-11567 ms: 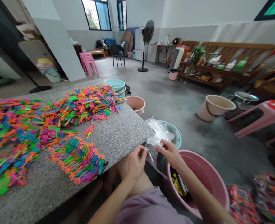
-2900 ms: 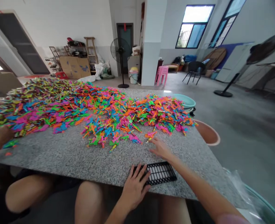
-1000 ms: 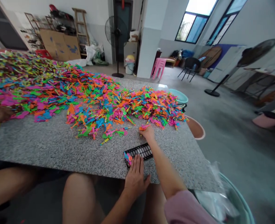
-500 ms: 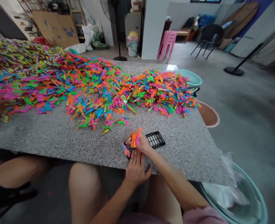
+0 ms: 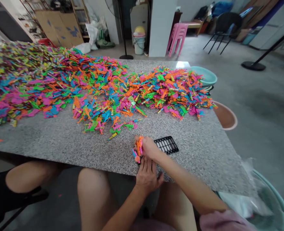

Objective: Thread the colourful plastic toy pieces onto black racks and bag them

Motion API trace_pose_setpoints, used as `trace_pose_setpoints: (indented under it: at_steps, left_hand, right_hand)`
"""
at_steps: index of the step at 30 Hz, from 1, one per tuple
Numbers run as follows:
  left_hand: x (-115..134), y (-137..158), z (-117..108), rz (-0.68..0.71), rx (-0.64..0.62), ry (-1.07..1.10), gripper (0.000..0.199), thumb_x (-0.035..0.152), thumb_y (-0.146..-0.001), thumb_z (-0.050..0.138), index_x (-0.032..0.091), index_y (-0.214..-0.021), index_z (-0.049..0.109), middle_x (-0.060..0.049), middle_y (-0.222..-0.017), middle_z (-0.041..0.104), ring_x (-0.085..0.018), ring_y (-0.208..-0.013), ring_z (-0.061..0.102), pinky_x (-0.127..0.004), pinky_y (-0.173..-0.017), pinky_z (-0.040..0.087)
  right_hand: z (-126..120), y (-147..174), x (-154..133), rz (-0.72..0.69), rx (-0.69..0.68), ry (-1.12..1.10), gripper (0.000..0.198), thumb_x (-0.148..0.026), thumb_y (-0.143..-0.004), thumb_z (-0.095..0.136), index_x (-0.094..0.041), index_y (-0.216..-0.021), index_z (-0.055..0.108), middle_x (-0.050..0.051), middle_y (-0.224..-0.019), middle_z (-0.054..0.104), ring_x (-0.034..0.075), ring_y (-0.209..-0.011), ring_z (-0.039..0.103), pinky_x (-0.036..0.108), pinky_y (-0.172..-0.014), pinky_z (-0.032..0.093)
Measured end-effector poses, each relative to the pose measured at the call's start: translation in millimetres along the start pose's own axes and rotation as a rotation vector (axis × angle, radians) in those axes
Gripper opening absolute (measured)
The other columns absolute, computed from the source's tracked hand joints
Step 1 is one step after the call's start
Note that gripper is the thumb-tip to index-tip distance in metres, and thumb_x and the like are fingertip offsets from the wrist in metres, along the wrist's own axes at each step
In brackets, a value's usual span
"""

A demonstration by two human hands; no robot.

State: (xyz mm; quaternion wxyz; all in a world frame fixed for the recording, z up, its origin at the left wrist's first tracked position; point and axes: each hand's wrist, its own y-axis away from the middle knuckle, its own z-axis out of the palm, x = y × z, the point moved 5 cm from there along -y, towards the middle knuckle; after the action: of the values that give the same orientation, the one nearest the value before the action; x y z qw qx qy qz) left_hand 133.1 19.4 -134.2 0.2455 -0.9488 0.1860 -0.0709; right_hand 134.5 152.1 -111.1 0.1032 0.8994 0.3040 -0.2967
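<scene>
Speckled tabletop (image 5: 199, 134); latticed rack (image 5: 167, 145); right hand (image 5: 149, 147) holds orange plastic piece (image 5: 139, 146).

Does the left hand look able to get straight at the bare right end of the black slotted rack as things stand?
Probably not directly: the right forearm crosses between the left hand and that end of the black slotted rack. It would likely have to go around.

Left hand (image 5: 148, 176) rests against black rack (image 5: 167, 145) near worktop (image 5: 194, 163)'s front edge; right hand (image 5: 149, 148) pinches orange and pink pieces (image 5: 139, 146) at rack's left end.
</scene>
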Motion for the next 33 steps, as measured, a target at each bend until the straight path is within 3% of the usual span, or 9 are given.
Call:
trace_pose_setpoints:
  at_steps: [4,8,11,15,19,24,27,29,33]
  left_hand:
    - [-0.3,0.1,1.6,-0.006,-0.027,0.027,0.058,0.046,-0.089,0.048,-0.002,-0.121,0.055,-0.030,-0.114,0.066,-0.040,-0.111,0.063,-0.052,-0.096,0.050]
    - [-2.4,1.0,0.8,-0.054,-0.017,0.055,0.065,0.044,-0.090,0.048,-0.001,-0.136,0.045,-0.028,-0.135,0.055,-0.038,-0.130,0.050,-0.050,-0.104,0.045]
    - [-3.0,2.3,3.2,-0.052,0.001,0.062,0.074,0.045,-0.090,0.049,-0.003,-0.145,0.035,-0.028,-0.145,0.046,-0.038,-0.139,0.040,-0.049,-0.109,0.041]
    - [-5.1,0.2,8.2,-0.047,-0.026,0.074,0.080,0.045,-0.089,0.051,-0.002,-0.149,0.027,-0.027,-0.148,0.042,-0.037,-0.142,0.035,-0.050,-0.111,0.039]
    - [-4.8,0.1,-10.4,-0.010,-0.043,0.141,0.073,0.040,-0.091,0.053,-0.004,-0.145,0.032,-0.029,-0.146,0.044,-0.037,-0.140,0.038,-0.048,-0.109,0.044]
    - [-12.3,3.8,-88.1,0.246,0.131,0.414,0.057,0.023,-0.091,0.054,0.014,-0.146,0.038,-0.011,-0.137,0.059,-0.022,-0.134,0.049,-0.035,-0.110,0.046]
    - [-51.0,-16.3,-124.1,0.045,0.323,0.408,0.050,0.023,-0.086,0.063,0.019,-0.134,0.052,-0.010,-0.129,0.063,-0.027,-0.126,0.055,-0.045,-0.109,0.045]
    - [-70.6,-37.4,-125.3,0.025,0.218,0.495,0.034,0.025,-0.088,0.062,0.021,-0.121,0.059,-0.009,-0.118,0.068,-0.026,-0.119,0.060,-0.047,-0.108,0.045]
    - [-96.4,-65.0,-115.0,0.028,0.118,0.592,0.036,0.028,-0.088,0.063,0.016,-0.122,0.057,-0.013,-0.123,0.065,-0.025,-0.119,0.060,-0.044,-0.103,0.049]
  right_hand:
    - [-9.1,2.9,-8.4,0.007,-0.031,0.101,0.009,-0.015,-0.082,0.061,-0.018,-0.089,0.067,0.004,-0.080,0.069,0.015,-0.075,0.063,0.023,-0.069,0.043]
    - [-31.5,-17.6,-9.6,-0.162,-0.178,0.119,0.027,-0.008,-0.075,0.066,-0.019,-0.098,0.068,0.004,-0.094,0.070,0.019,-0.091,0.064,0.027,-0.080,0.048]
    - [-52.4,-53.9,-2.3,-0.148,-0.011,0.259,0.042,-0.001,-0.078,0.058,-0.018,-0.116,0.063,0.011,-0.120,0.063,0.023,-0.111,0.059,0.032,-0.091,0.049]
    - [-55.6,-85.3,3.6,-0.008,0.129,0.372,0.027,0.002,-0.085,0.048,-0.012,-0.101,0.065,0.017,-0.120,0.060,0.023,-0.110,0.059,0.029,-0.088,0.048]
    - [-55.0,-50.0,20.5,0.085,0.170,0.355,0.024,0.001,-0.087,0.046,-0.012,-0.100,0.062,0.014,-0.108,0.065,0.020,-0.094,0.062,0.027,-0.080,0.046]
    - [-55.5,30.3,48.1,0.249,0.289,0.043,0.016,-0.015,-0.085,0.055,-0.017,-0.100,0.059,0.003,-0.084,0.066,0.015,-0.072,0.060,0.025,-0.070,0.044]
    - [-56.6,39.1,47.9,0.254,0.344,-0.082,0.004,-0.018,-0.080,0.058,-0.019,-0.084,0.059,0.000,-0.073,0.062,0.015,-0.067,0.057,0.025,-0.067,0.041]
    - [-61.9,32.2,44.9,0.242,0.378,-0.159,0.005,-0.022,-0.079,0.059,-0.020,-0.076,0.056,-0.001,-0.067,0.058,0.015,-0.065,0.054,0.025,-0.064,0.040]
    - [-60.7,29.1,40.0,0.187,0.312,-0.433,0.016,-0.029,-0.075,0.065,-0.021,-0.074,0.051,-0.005,-0.062,0.053,0.013,-0.058,0.051,0.023,-0.056,0.040]
